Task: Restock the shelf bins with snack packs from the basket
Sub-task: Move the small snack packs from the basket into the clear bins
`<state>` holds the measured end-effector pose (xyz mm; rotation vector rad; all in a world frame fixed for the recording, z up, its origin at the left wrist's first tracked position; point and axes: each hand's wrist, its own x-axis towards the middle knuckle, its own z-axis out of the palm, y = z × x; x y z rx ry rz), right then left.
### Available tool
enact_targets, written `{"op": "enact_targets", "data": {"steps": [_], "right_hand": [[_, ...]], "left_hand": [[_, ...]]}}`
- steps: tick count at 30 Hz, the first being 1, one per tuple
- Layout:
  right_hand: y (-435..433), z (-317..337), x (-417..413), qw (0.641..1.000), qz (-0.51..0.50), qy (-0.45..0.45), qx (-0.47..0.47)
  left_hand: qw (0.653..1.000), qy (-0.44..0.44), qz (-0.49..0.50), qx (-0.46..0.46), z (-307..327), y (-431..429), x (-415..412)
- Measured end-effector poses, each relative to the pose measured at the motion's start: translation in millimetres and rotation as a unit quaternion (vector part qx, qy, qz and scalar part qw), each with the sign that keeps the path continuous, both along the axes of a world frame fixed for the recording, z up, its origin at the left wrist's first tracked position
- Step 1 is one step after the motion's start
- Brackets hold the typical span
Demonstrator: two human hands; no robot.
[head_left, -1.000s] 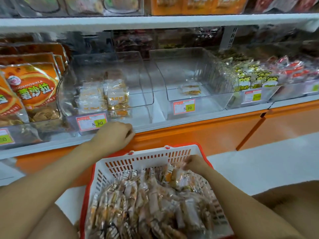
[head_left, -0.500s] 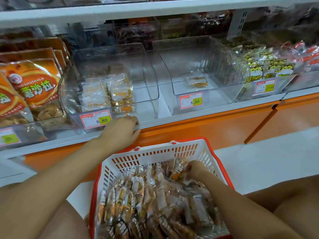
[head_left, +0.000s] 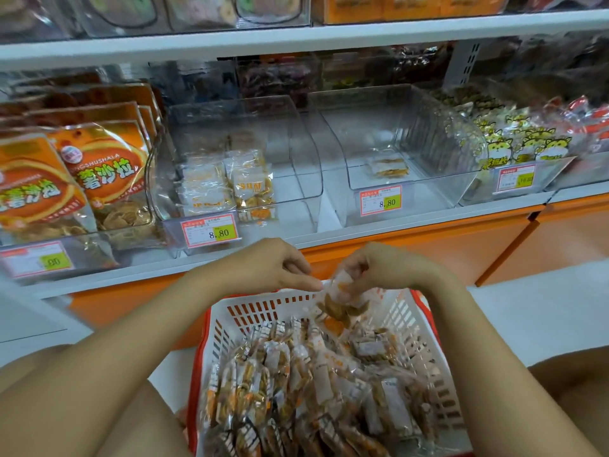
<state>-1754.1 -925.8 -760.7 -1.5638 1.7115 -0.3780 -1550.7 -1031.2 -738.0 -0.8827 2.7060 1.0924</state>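
Observation:
A red-and-white basket [head_left: 418,324] full of clear snack packs sits low in front of me. Above its far rim, my right hand [head_left: 385,268] holds a snack pack [head_left: 341,300] by its top, lifted out of the pile. My left hand [head_left: 273,268] pinches the same pack's upper left corner. On the shelf, a clear bin [head_left: 296,153] holds several similar packs behind a price tag. The clear bin [head_left: 438,140] to its right holds a single pack.
Orange snack bags [head_left: 99,173] fill the bin at the left. Yellow cartoon packs [head_left: 514,143] fill the bin further right. An upper shelf [head_left: 296,37] overhangs the bins. My bare knees flank the basket on the white floor [head_left: 527,311].
My left hand left the shelf edge by the price tag and came to the pack. My right hand lifted a pack out of the basket.

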Motion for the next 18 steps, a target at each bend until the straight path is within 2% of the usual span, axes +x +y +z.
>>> {"op": "enact_targets", "data": {"steps": [4, 12, 15, 18], "right_hand": [[9, 32, 10, 0.992, -0.027, -0.105, -0.062], [-3, 61, 20, 0.969, -0.079, -0.185, -0.143], [-9, 73, 20, 0.974, -0.064, -0.166, -0.137], [-22, 86, 22, 0.972, -0.081, -0.113, -0.189]], "left_hand": [[0.998, 0.062, -0.003, 0.018, 8, 9, 0], [0.966, 0.235, 0.104, -0.014, 31, 2, 9], [0.948, 0.285, 0.141, -0.012, 43, -8, 16], [0.941, 0.297, 0.157, -0.051, 52, -16, 22]]}}
